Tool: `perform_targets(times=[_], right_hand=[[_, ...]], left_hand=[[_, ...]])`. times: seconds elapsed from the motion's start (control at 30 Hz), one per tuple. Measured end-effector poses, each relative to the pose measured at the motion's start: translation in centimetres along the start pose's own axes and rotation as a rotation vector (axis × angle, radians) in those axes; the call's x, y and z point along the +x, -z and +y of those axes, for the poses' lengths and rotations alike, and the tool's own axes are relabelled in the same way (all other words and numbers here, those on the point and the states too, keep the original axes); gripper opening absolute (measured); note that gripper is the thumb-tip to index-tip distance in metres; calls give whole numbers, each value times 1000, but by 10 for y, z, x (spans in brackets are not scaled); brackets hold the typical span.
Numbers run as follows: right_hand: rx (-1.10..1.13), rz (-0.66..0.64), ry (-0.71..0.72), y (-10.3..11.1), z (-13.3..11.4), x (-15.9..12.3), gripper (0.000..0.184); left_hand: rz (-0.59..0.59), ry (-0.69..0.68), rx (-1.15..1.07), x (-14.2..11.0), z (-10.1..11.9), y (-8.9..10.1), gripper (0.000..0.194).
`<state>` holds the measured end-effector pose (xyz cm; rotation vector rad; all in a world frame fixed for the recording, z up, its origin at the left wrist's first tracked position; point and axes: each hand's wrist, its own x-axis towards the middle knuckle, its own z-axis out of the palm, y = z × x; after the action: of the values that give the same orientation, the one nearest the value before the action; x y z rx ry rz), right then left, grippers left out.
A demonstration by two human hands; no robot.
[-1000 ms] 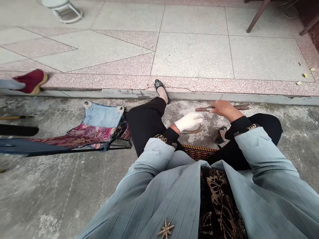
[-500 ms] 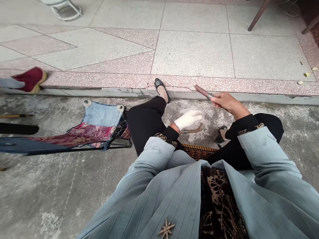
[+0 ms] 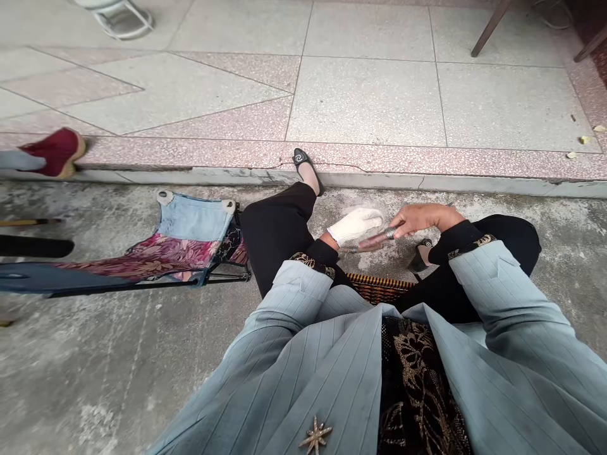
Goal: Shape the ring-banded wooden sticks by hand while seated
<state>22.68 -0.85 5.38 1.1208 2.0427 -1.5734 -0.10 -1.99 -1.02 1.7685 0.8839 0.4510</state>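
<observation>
My left hand (image 3: 355,225), in a white knit glove, is held low between my knees with its fingers curled; what they close on, if anything, is hidden. My bare right hand (image 3: 420,218) grips a short reddish-brown rod-like tool (image 3: 374,241) wound with grey wire near my fingers. The tool points left, its end just below the gloved hand; whether they touch I cannot tell. Part of a thin tan curved stick (image 3: 349,250) shows under the glove, mostly covered by the tool.
A woven seat edge (image 3: 382,288) shows between my legs. To the left stands a low folding chair (image 3: 190,218) with patterned fabric. A raised tiled step (image 3: 365,101) runs ahead. Another person's red shoe (image 3: 61,151) is at far left; a white stool base (image 3: 123,22) stands behind.
My right hand has swung the tool down and left, from pointing up toward the step to lying beside the gloved hand. The left hand has barely moved.
</observation>
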Motion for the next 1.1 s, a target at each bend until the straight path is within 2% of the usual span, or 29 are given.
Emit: perform_targets(times=[0.07, 0.13, 0.23, 0.3, 0.4, 0.5, 0.63, 0.73, 0.8, 0.87, 0.93, 1.0, 1.1], right_hand=[[169, 140, 101, 4, 3, -4, 35], [359, 337, 163, 6, 4, -5, 36], [574, 554, 222, 6, 2, -2, 33], [611, 648, 176, 6, 0, 2, 33], [569, 778, 29, 9, 1, 5, 30], [318, 856, -172, 14, 6, 6, 26], [-137, 735, -389, 13, 9, 9, 33], [-284, 501, -401, 6, 7, 11, 27], [-210, 260, -304, 2, 5, 9, 21], [-46, 40, -118, 0, 2, 5, 18], [78, -76, 52, 1, -1, 0, 22], [178, -8, 144, 3, -3, -4, 29], [405, 350, 194, 7, -1, -4, 34]], left_hand=[[52, 27, -90, 2, -3, 0, 35], [89, 61, -173, 3, -5, -1, 38], [53, 89, -169, 3, -5, -3, 38], [16, 85, -83, 2, -1, -6, 35], [-25, 29, 64, 2, 4, -10, 30], [-74, -48, 111, 1, 5, -14, 28], [-108, -76, 146, -1, 4, -15, 29], [-50, -10, 140, -4, 6, -7, 30], [5, 21, 114, -5, 8, 0, 32], [57, 25, 69, -5, 8, 5, 33], [88, 25, 13, -2, 7, 7, 32], [88, 37, -37, 0, 4, 5, 31], [74, 46, -74, 2, -1, -2, 34]])
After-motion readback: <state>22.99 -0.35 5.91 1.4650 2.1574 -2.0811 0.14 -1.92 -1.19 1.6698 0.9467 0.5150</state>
